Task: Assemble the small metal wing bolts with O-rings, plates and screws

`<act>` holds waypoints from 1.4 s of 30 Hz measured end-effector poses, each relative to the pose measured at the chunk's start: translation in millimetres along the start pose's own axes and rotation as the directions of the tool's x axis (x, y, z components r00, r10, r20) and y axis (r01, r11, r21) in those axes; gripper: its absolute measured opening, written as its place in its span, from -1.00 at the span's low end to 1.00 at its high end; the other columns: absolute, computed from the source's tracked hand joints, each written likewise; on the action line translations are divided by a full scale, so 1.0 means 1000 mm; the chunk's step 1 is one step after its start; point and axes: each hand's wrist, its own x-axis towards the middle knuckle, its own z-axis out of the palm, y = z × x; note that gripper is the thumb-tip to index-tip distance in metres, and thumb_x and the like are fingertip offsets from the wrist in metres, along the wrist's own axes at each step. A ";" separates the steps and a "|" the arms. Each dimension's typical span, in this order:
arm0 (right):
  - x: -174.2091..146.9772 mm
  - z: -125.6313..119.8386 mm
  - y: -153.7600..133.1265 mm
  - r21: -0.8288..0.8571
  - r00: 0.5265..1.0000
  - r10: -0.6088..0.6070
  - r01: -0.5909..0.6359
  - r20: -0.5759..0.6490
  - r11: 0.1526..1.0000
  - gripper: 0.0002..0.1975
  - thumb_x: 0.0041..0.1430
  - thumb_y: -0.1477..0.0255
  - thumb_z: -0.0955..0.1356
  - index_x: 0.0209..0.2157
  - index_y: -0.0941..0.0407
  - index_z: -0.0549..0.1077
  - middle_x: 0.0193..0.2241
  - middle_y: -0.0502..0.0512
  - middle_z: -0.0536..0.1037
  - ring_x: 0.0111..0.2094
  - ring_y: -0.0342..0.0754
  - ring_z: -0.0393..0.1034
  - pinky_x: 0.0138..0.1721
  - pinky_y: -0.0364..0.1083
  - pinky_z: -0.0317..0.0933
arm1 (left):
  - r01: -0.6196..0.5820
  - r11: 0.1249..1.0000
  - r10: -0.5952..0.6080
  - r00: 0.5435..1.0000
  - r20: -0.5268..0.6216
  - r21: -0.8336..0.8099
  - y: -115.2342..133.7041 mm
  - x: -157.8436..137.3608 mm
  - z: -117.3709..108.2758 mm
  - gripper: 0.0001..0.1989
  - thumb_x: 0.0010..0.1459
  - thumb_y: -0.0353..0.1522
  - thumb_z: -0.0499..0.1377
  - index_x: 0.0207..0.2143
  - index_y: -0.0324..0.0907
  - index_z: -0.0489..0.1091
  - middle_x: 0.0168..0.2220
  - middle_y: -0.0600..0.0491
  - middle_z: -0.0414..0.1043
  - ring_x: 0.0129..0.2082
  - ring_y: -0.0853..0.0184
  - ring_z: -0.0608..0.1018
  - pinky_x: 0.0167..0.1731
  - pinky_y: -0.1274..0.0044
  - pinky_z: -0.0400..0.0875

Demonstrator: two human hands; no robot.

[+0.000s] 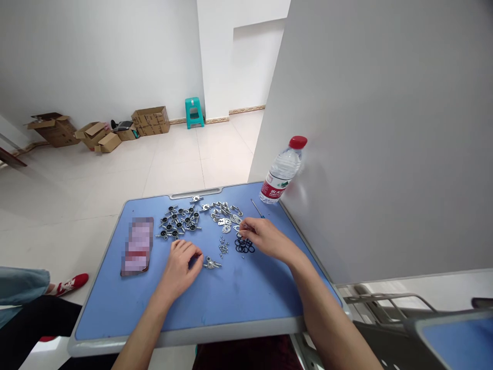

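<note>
Several round black rings (244,246) adjoin the pinched right hand (262,236), a metal fitting (210,263) the curled left hand (181,266) (contents unclear).

Single head cam here, looking forward and down from above the 6 o'clock side of the desk (239,303), so the left hand (180,267) at 7 and right hand (265,238) at 5 are pretty close, the panel (370,87) looms at 2 and the wall (165,46) is well back at 11.
</note>
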 end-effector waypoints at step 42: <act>-0.002 0.057 -0.027 -0.066 0.944 -0.299 0.310 0.141 0.948 -0.86 0.26 0.56 0.27 -0.24 0.14 0.45 -0.28 0.11 0.52 -0.32 -0.08 0.40 -0.28 -0.13 0.19 | -0.079 0.997 0.077 0.989 0.122 0.012 0.006 -0.004 0.006 -0.88 0.10 -0.44 0.23 -0.33 -0.13 0.31 -0.34 0.12 0.43 -0.27 0.27 0.43 -0.03 0.30 0.19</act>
